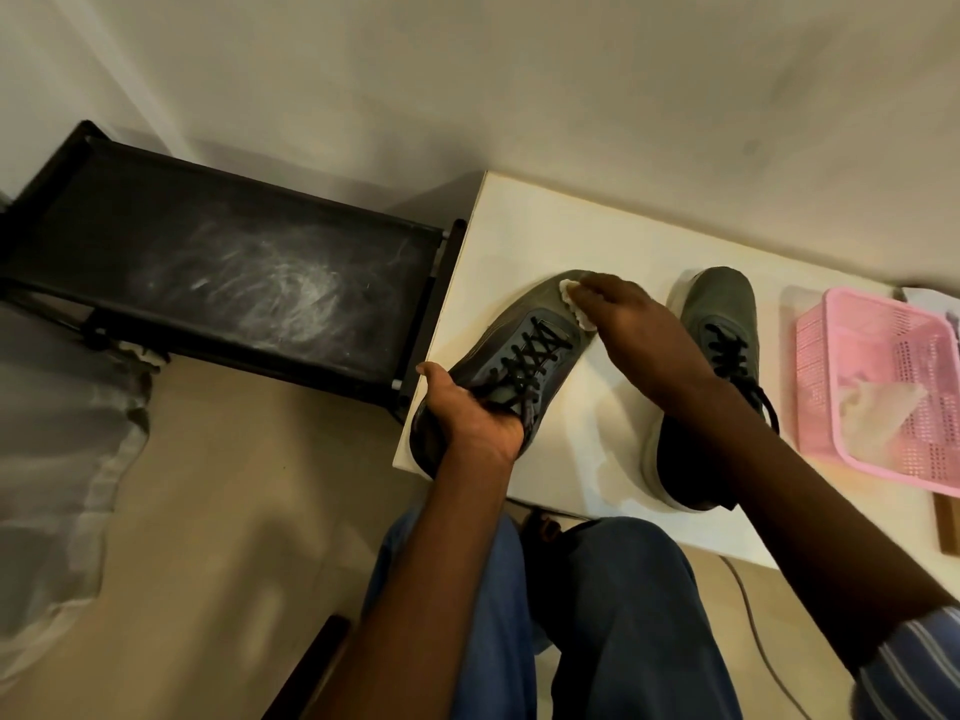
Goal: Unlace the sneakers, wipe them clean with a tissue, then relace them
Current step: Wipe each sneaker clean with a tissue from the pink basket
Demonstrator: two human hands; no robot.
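Two dark grey sneakers with black laces lie on a white table [519, 236]. The left sneaker [524, 324] sits at the table's left edge, laced. My left hand [467, 407] grips its heel and collar. My right hand [639, 324] presses a white tissue [571, 298] flat against the toe of that sneaker. The right sneaker [722, 304] stands beside it, laced too, and my right forearm crosses over its rear half.
A pink plastic basket [883, 356] holding crumpled tissue stands at the table's right. A black dusty rack [223, 262] stands on the floor to the left of the table. My blue-trousered legs are below the table edge. A cable runs on the floor at the right.
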